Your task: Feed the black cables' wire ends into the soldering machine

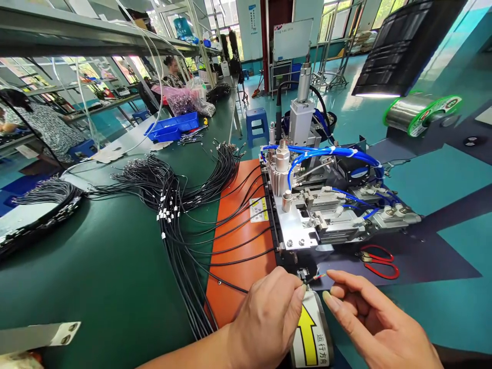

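Observation:
My left hand point(269, 310) pinches a black cable between thumb and forefinger near its end. Thin coloured wires point(320, 277) stick out of that end toward the right. My right hand point(374, 318) is just beside the wire tips, its thumb and forefinger apart with nothing visible between them. Below the fingers is a white label with a yellow arrow point(307, 328). Beyond them stands a metal machine point(286, 215) with blue air hoses. Several black cables run across the orange plate point(234, 246) to the machine's left edge.
Bundles of black cables point(171, 189) lie on the green table point(126, 287). Red-handled scissors point(380, 262) rest right of the machine. A solder spool point(413, 114) and a black lamp point(407, 48) are at upper right. A blue tray point(172, 128) sits farther back; other people sit at left.

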The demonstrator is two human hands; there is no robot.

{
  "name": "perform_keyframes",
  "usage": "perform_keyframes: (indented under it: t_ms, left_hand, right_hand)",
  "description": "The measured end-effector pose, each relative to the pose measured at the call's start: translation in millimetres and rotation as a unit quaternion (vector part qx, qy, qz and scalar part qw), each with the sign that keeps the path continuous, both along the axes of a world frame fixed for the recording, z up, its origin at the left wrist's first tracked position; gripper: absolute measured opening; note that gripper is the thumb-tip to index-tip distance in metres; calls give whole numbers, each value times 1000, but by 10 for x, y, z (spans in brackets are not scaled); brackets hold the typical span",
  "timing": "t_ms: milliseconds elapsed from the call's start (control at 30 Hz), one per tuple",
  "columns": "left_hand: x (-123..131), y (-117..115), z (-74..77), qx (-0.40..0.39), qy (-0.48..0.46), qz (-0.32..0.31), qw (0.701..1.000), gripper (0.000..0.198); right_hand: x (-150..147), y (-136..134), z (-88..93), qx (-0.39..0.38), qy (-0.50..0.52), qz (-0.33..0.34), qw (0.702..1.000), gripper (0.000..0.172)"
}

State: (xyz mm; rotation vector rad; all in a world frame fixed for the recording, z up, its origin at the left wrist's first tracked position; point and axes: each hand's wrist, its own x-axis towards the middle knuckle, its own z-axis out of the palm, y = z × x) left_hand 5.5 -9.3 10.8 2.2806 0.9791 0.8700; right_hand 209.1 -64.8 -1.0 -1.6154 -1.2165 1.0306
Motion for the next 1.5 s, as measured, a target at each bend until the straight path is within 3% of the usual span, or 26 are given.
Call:
perform_keyframes:
  t_ms: [233, 467, 900, 1067, 1233, 1500]
  left_hand:
    - [10, -16, 46, -21, 14, 10, 1000, 20]
    - [10, -11, 59, -18, 13, 1, 1000, 21]
    - [17, -23, 43, -14, 19, 18, 1000, 21]
    - [26, -18, 0, 14, 26, 25, 999, 19]
    - [27, -29, -11, 30, 38, 16, 999, 19]
    - [35, -45, 26, 49, 88, 14, 995, 24]
  right_hand:
    - [-63, 44, 65, 48, -46, -8, 998, 32]
    - [-91, 93, 88, -7, 26, -10, 1000, 34]
    - [-170, 43, 154, 31, 31, -17, 999, 37]
    - [-205, -4, 90, 61, -31, -30, 997, 38]
    - [-190, -17, 1, 150, -154, 2, 977, 31]
    - [-254, 12, 25, 216, -208, -11, 954, 32]
